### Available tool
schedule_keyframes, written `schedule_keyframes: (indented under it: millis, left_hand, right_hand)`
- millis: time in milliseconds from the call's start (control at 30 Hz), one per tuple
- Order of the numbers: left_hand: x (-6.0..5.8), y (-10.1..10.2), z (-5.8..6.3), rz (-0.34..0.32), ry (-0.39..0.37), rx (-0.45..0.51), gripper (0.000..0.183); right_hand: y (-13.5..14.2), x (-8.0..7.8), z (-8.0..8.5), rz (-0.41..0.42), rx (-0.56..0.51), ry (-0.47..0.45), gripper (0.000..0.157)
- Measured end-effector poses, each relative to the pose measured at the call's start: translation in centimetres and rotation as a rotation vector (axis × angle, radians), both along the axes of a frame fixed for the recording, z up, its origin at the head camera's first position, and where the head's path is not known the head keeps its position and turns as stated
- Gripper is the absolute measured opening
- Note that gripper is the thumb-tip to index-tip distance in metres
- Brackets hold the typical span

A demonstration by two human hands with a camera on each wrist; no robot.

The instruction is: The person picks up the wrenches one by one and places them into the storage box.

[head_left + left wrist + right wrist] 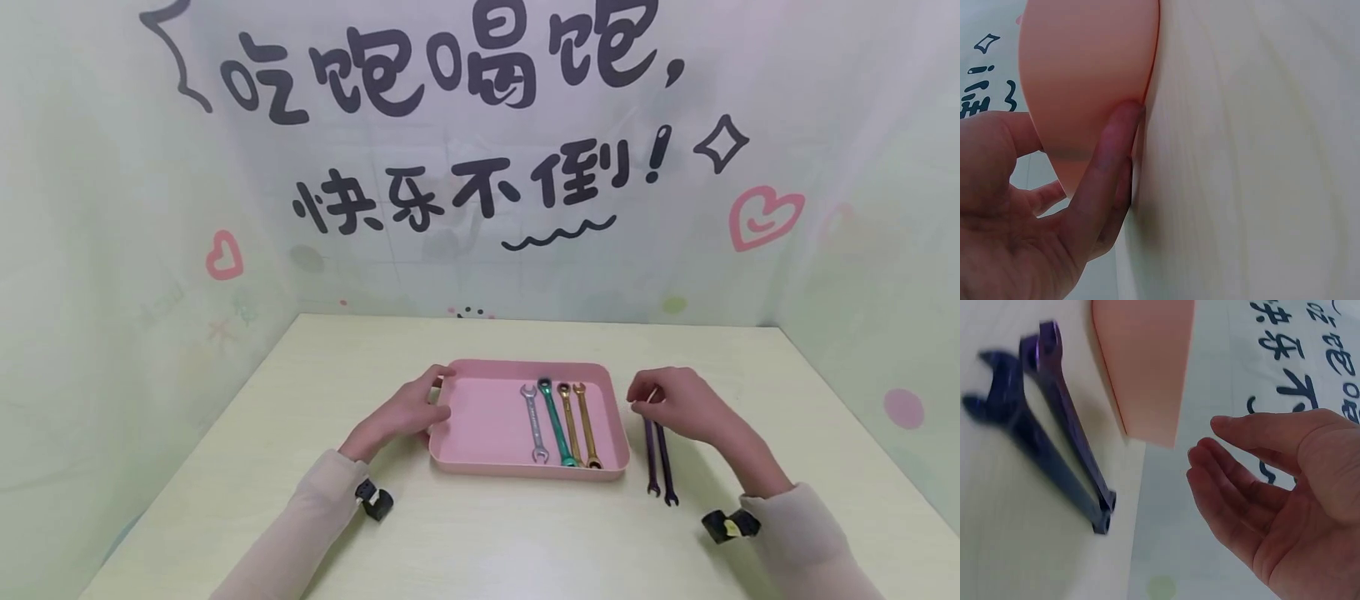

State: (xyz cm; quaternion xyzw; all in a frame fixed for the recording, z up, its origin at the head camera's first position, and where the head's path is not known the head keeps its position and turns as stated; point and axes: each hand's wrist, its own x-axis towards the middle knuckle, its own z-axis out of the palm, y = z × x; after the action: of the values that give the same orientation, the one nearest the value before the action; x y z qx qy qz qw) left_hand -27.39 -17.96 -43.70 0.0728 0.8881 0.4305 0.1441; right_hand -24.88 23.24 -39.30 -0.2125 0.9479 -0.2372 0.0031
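Observation:
My left hand (408,408) grips the left end of a pink tray (480,468), its thumb over the rim and other fingers against the outer wall, as the left wrist view shows. Inside the tray's right half lie a silver wrench (535,425), a green wrench (556,421) and two gold wrenches (587,425). Just right of the tray, a purple wrench (1069,406) and a dark blue wrench (1047,456) lie side by side on the table. Over their far ends hovers my right hand (678,404), fingers loosely bent, nothing between thumb and fingertips.
The pale wooden table (480,542) ends at a printed cloth backdrop (450,275), with cloth along both sides too. Black wrist cameras (375,500) are strapped over each sleeve. The tray's left half shows bare pink bottom.

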Motion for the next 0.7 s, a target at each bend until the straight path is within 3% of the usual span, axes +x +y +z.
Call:
schedule_keyframes:
  millis: [167, 433, 700]
  left_hand:
    - [0.0, 0.0, 0.0, -0.001, -0.001, 0.0, 0.072]
    - [0.1, 0.0, -0.1, 0.002, 0.001, -0.002, 0.071]
    - [0.0, -0.2, -0.1, -0.005, 0.001, 0.002, 0.071]
  right_hand:
    - [1.8, 0.0, 0.4, 0.0, 0.023, -0.023, 0.002]
    - [2.7, 0.0, -0.3, -0.01, 0.043, -0.212, 0.005]
    - [2.8, 0.2, -0.8, -0.1, 0.082, -0.395, 0.014]
